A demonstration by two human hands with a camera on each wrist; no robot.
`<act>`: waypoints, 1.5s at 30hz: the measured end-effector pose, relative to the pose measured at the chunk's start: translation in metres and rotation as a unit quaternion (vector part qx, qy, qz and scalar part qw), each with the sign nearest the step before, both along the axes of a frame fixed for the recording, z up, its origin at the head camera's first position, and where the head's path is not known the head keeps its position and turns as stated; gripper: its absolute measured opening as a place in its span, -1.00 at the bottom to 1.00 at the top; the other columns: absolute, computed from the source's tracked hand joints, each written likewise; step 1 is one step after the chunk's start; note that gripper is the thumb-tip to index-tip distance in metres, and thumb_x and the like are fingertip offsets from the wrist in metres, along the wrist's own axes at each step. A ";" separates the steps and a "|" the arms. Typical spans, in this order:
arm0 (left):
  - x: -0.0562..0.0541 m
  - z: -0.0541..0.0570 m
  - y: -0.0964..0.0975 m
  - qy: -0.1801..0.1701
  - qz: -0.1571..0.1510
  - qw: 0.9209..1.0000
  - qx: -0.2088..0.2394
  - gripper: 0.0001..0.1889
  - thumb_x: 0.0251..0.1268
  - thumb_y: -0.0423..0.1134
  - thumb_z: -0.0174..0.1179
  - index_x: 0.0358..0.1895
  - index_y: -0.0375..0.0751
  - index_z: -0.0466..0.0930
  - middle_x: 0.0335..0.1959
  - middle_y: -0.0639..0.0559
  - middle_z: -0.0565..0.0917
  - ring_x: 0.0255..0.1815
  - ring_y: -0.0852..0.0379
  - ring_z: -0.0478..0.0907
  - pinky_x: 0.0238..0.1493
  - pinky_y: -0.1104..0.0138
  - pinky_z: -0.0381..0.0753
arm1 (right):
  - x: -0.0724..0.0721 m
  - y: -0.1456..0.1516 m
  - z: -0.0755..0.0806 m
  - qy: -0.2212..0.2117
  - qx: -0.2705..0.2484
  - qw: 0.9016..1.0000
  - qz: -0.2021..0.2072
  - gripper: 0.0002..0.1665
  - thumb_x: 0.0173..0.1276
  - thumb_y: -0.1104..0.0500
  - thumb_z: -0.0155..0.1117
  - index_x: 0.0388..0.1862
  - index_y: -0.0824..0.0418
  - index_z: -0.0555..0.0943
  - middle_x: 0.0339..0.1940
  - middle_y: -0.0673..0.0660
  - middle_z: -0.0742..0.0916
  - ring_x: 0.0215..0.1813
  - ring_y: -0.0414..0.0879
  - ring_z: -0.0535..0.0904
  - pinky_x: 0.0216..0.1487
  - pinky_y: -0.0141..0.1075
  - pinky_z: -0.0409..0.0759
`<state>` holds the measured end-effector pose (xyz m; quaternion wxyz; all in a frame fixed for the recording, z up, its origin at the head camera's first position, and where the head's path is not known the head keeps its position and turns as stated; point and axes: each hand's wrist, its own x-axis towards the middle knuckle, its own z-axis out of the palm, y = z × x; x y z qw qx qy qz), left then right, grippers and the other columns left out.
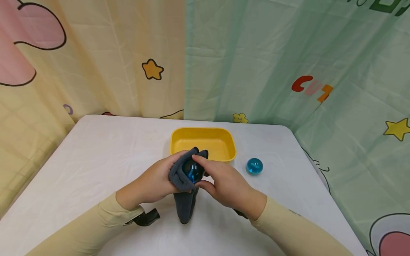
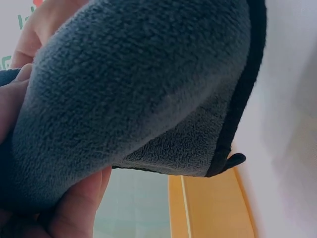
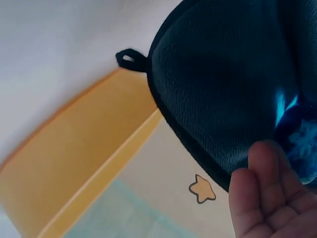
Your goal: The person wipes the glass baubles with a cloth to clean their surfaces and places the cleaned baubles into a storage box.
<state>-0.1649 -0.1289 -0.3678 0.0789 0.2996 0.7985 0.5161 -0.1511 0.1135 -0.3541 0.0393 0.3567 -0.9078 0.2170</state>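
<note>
In the head view, my left hand [image 1: 156, 180] grips a dark grey cloth [image 1: 185, 206] with a black edge, bunched around a blue glass ball [image 1: 193, 171]. Thumb and fingers of my right hand [image 1: 225, 181] pinch the same ball from the right. Part of the cloth hangs below the hands. The left wrist view is mostly filled by the fluffy cloth [image 2: 133, 84]. In the right wrist view, fingertips [image 3: 262, 158] lie against the ball [image 3: 303, 139], with the cloth [image 3: 213, 84] behind it. A second blue glass ball [image 1: 254, 166] rests on the table to the right.
A yellow rectangular tub [image 1: 227, 156] stands on the white table [image 1: 128, 138] just beyond the hands. Patterned curtains [image 1: 250, 64] hang behind and beside the table.
</note>
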 end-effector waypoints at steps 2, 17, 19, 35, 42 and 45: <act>0.000 0.001 0.000 0.000 0.004 1.000 -0.003 -0.13 0.15 -0.18 0.61 0.53 0.13 0.36 0.38 0.13 0.61 0.33 0.09 0.59 0.39 -0.01 0.61 | 0.000 -0.003 0.002 -0.065 -0.021 0.997 -0.023 -0.14 0.45 -0.02 0.44 0.61 0.19 0.32 0.09 0.05 0.80 -0.05 -0.16 0.72 0.01 -0.33 0.75; 0.001 -0.002 -0.003 0.007 0.027 1.000 -0.004 -0.15 0.18 -0.23 0.59 0.53 0.11 0.36 0.42 0.13 0.58 0.36 0.09 0.58 0.42 -0.01 0.59 | -0.001 -0.006 -0.003 -0.061 -0.076 0.995 0.019 -0.05 0.51 0.02 0.40 0.72 0.07 0.16 0.42 0.07 0.67 0.24 -0.12 0.71 0.26 -0.24 0.71; 0.002 -0.002 -0.004 -0.001 0.029 1.000 -0.002 -0.15 0.19 -0.22 0.58 0.54 0.11 0.35 0.43 0.12 0.57 0.37 0.08 0.57 0.41 -0.03 0.59 | -0.002 -0.006 -0.001 -0.083 -0.070 0.994 0.022 -0.08 0.51 0.04 0.40 0.72 0.01 0.18 0.48 0.05 0.62 0.33 -0.10 0.67 0.30 -0.21 0.69; 0.000 -0.003 -0.016 -0.010 0.057 0.998 0.002 -0.12 0.14 -0.24 0.61 0.55 0.08 0.37 0.42 0.09 0.59 0.32 0.01 0.59 0.34 -0.07 0.63 | -0.010 -0.014 0.003 -0.160 -0.141 0.977 -0.010 -0.15 0.43 0.12 0.47 0.61 -0.08 0.32 0.30 0.02 0.71 -0.01 -0.20 0.68 0.12 -0.31 0.74; -0.003 -0.008 -0.031 -0.037 0.090 0.995 0.013 -0.15 0.17 -0.20 0.59 0.53 -0.02 0.38 0.39 0.02 0.62 0.27 -0.01 0.62 0.27 0.02 0.67 | -0.017 -0.017 0.007 -0.160 -0.145 0.976 -0.013 -0.15 0.45 0.12 0.46 0.62 -0.08 0.29 0.09 0.07 0.77 -0.07 -0.18 0.70 0.05 -0.38 0.74; -0.005 -0.010 -0.040 -0.040 0.105 0.994 0.014 -0.15 0.17 -0.17 0.59 0.53 -0.01 0.39 0.39 0.02 0.61 0.27 -0.01 0.63 0.26 0.14 0.67 | -0.021 -0.016 0.012 -0.165 -0.143 0.975 -0.030 -0.15 0.45 0.12 0.45 0.62 -0.09 0.29 0.08 0.07 0.75 -0.07 -0.15 0.68 0.03 -0.38 0.74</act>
